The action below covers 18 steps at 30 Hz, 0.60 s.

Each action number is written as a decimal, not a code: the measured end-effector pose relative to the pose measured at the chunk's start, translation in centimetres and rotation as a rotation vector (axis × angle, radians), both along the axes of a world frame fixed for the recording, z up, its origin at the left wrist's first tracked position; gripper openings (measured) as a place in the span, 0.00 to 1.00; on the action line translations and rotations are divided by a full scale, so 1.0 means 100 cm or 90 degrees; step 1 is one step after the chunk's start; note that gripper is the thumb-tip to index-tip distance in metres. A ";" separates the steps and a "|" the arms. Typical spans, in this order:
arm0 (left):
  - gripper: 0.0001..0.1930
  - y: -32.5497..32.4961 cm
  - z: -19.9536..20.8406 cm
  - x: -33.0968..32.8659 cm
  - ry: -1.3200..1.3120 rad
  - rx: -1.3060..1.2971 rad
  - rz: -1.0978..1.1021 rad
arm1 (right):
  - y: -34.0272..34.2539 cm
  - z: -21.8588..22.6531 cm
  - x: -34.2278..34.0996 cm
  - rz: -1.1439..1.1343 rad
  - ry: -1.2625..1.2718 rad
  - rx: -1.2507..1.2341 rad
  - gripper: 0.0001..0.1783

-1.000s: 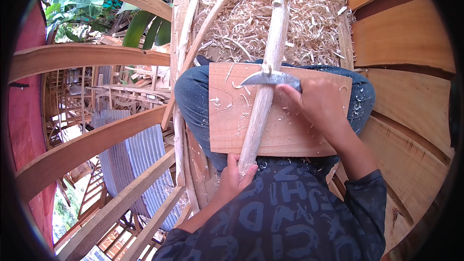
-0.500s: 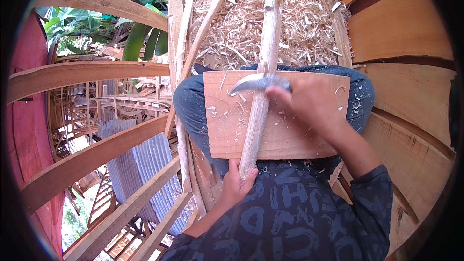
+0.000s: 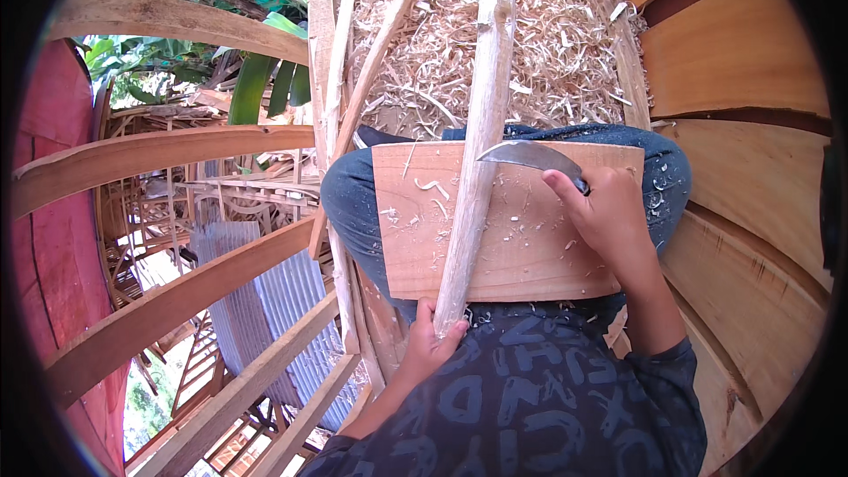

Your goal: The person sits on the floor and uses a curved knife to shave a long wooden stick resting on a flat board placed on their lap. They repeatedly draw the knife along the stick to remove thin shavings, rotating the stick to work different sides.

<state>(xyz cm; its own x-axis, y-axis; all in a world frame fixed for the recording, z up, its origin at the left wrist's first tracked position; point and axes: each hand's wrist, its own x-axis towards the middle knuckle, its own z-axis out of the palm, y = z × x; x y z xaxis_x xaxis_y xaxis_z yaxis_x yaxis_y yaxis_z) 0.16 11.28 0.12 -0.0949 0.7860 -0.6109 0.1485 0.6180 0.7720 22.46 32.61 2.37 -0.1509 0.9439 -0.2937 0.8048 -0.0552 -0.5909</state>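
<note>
A long pale wooden pole (image 3: 481, 137) runs from my body across a flat wooden board (image 3: 548, 256) on my lap and on over the shavings ahead. My left hand (image 3: 433, 336) is wrapped round the near end of the pole, close to my shirt. In my right hand (image 3: 605, 212) is a knife with a curved blade (image 3: 534, 157); my fist hides most of its handle. The blade points left above the board, its tip at the pole's right side; I cannot tell whether it touches. Small curls of shaving (image 3: 433, 187) lie on the board.
A thick heap of wood shavings (image 3: 565, 44) covers the floor ahead. Wooden planks (image 3: 733, 53) wall the right side. On the left stand open wooden rails (image 3: 177, 283), with corrugated sheets (image 3: 291, 318) and stacked timber beyond them. Two thin poles (image 3: 384, 44) lean by the rails.
My right hand has moved right and slightly nearer to me with the knife. The blade, which lay across the pole, now has only its tip beside it. My left hand keeps its grip.
</note>
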 end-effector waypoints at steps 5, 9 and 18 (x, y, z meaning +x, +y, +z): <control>0.15 -0.001 0.005 0.001 -0.068 -0.021 0.041 | -0.019 0.008 0.004 -0.064 0.111 -0.036 0.35; 0.16 -0.002 0.007 -0.001 -0.092 -0.017 0.044 | -0.023 0.000 0.007 -0.062 0.133 -0.045 0.33; 0.21 0.015 0.032 -0.019 -0.183 -0.122 -0.085 | -0.019 0.008 0.024 -0.052 0.200 -0.077 0.25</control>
